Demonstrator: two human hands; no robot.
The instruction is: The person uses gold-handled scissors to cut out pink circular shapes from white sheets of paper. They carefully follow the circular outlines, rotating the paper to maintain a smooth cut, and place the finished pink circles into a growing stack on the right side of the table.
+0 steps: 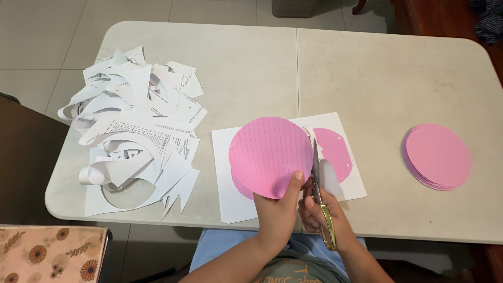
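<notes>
Centrally, the left hand [277,209] pinches a round pink ruled paper disc [270,156] by its lower edge; the right hand [319,209] grips gold-handled scissors [320,194] just right of it.

Pale folding table [251,63] on beige tiled floor [42,31], dark wooden furniture [445,15], floral cushion [47,254]

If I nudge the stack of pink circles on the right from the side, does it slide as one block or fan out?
The stack of pink circles would probably fan out: its left edges already sit stepped, so the sheets look loose. They look like thin paper, likely light and floppy if lifted by one edge. The table looks smooth, so the bottom sheets may slide easily.
</notes>
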